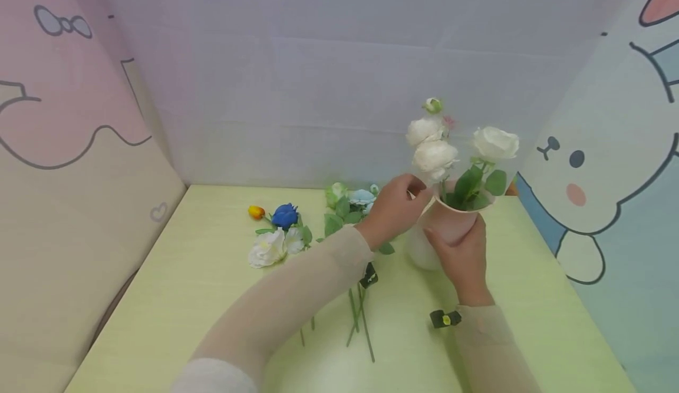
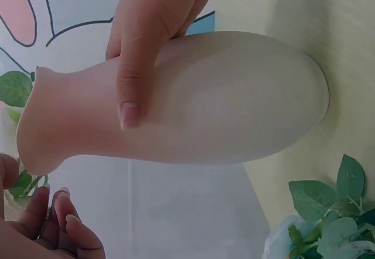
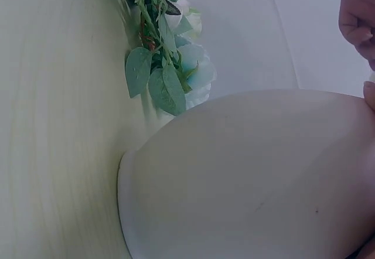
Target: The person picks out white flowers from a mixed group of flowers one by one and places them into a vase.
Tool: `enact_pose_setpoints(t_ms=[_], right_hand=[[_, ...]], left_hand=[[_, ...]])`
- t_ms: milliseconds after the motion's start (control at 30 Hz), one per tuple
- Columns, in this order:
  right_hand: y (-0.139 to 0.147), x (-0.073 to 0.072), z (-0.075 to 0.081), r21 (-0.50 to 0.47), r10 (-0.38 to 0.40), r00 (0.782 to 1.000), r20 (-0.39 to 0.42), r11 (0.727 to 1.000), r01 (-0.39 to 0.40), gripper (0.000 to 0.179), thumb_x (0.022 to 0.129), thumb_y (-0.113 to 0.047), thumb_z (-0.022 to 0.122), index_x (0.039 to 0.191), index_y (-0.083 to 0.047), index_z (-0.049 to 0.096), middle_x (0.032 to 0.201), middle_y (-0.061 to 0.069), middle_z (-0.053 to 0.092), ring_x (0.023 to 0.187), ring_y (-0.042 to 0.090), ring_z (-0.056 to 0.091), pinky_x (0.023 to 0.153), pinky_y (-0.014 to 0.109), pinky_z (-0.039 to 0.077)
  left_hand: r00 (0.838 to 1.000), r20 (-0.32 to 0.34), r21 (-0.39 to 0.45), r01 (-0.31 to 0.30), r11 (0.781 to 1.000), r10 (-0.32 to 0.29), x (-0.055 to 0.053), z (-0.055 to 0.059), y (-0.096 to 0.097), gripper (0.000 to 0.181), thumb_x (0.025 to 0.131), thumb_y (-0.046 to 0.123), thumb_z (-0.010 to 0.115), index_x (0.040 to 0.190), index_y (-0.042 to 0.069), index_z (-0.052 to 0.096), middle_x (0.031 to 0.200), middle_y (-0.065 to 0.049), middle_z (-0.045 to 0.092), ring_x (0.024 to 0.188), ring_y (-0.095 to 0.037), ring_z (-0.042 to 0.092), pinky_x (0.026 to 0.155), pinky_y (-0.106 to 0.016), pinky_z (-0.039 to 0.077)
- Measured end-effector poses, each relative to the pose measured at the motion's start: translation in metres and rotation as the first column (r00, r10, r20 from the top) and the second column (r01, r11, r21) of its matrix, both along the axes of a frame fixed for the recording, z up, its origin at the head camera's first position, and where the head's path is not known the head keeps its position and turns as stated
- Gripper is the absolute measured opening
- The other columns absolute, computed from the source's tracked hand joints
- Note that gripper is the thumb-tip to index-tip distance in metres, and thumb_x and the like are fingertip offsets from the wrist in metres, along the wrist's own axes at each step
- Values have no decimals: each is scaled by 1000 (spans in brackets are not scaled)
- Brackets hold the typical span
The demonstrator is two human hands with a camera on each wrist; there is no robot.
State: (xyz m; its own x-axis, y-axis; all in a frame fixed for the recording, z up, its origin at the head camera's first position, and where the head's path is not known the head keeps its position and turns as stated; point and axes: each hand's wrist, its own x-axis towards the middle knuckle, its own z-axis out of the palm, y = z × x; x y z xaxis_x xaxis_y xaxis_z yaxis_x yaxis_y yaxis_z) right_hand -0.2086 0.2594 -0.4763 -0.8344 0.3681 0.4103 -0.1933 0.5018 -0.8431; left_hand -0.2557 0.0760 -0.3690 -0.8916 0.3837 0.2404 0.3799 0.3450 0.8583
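With fingers (image 2: 132,92) of the right hand (image 1: 460,257) round the vase (image 2: 228,101), far right on the table (image 1: 175,275), left hand (image 1: 398,207) loosely bent, seemingly empty, beside its top — likely settling white flowers (image 1: 435,157); next, perhaps reach left for loose stems (image 1: 366,325).

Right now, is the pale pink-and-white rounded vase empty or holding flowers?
Not empty: a large white bloom rises above the vase, green leaves in its mouth.
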Motion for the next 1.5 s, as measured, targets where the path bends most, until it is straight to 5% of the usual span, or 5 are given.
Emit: enact_pose_setpoints(t_ms=[200,600,867,1167,1500], right_hand=[[-3,-1,-1,-4,3,1000,21,1000,-3,104,78,-35,92,155,-6,29,144,14,46,124,29,49,103,54,39],[-1,1,2,-4,-15,998,62,1000,15,106,78,-35,91,157,-4,26,147,18,44,127,30,47,106,52,37],[-1,0,1,-3,-4,999,54,1000,4,107,78,-32,91,157,-4,25,149,18,42,129,31,45,108,54,36],[2,3,2,1,-8,998,68,1000,8,106,79,-32,90,158,-3,24,149,19,41,129,33,45,108,56,36],[0,1,3,-24,2,999,53,1000,-1,105,78,-30,91,156,-4,26,146,16,44,126,30,47,107,53,37]], left_hand=[[999,-18,45,-32,998,33,3,-1,-21,9,104,25,57,102,19,64,97,5,61,88,-14,56,78,-30,48],[992,-124,93,-12,996,23,13,-15,-53,9,101,16,56,96,13,63,89,2,61,80,-13,56,71,-28,49],[994,-21,220,-97,971,104,35,-49,-87,11,103,20,58,105,12,64,97,-1,62,86,-18,57,76,-34,50],[964,23,298,-259,919,264,56,-86,-104,13,104,18,59,105,7,66,96,-2,65,88,-20,61,80,-40,53],[920,77,183,-391,902,384,68,-118,-101,9,99,13,62,105,7,66,93,0,62,82,-16,59,71,-35,52]])
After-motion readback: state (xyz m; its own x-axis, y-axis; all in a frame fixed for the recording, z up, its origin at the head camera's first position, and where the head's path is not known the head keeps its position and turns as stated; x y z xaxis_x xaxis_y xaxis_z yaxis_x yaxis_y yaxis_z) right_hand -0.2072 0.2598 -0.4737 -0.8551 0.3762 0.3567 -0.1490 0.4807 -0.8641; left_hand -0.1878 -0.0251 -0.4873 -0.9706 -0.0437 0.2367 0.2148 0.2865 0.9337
